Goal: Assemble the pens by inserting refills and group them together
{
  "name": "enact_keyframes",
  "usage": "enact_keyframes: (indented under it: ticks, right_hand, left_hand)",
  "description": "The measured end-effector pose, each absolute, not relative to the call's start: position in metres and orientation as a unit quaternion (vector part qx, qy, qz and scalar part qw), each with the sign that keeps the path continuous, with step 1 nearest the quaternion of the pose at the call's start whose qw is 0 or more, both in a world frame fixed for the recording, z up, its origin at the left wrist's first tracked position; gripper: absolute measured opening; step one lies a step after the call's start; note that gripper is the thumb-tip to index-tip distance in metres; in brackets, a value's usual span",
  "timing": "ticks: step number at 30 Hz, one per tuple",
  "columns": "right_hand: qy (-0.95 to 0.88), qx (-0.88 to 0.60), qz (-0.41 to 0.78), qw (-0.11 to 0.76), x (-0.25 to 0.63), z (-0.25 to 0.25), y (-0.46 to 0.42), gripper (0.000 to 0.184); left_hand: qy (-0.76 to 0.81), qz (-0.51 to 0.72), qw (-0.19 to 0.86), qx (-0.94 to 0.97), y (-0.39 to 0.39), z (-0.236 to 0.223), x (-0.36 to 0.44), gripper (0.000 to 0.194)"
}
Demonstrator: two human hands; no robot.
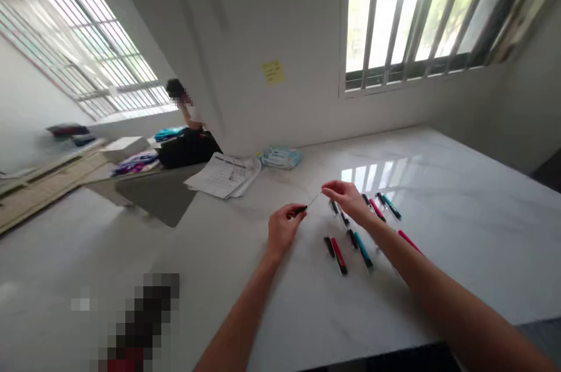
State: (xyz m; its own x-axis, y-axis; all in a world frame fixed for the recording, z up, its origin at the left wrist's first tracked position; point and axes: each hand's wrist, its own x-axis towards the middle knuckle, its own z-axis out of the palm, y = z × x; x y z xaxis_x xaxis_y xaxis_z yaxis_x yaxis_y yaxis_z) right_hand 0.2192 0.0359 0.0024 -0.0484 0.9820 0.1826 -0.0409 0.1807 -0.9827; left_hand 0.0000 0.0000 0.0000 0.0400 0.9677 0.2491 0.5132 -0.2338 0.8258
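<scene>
Pinched in my left hand is a short black pen part. A thin pale rod, which looks like a pen refill, slants up from it towards my right hand. My right fingertips are closed on the far end of this refill. Below and beside my right hand lie several pens with their black caps off: a red pen with a black cap, a teal pen, another teal pen and a red one. My right forearm partly covers another red pen.
On the white marbled table, stapled papers and a pack of wipes lie near the wall. A yellow note is on the wall. One person is at the back left; a blurred-out figure is at the lower left.
</scene>
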Motion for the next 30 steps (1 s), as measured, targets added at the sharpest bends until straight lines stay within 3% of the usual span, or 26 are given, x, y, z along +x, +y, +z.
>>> enact_keyframes:
  ticks: [18,30]
  right_hand:
    - [-0.572,-0.417,0.500,0.499,0.219,0.000,0.033,0.036]
    - [-0.647,-0.342,0.511,0.450,0.206,0.003,0.021,0.038]
  left_hand:
    - [0.534,0.427,0.275,0.676,-0.004,0.007,0.005,0.019]
    - [0.489,0.441,0.375,0.653,-0.004,0.006,0.007,0.030]
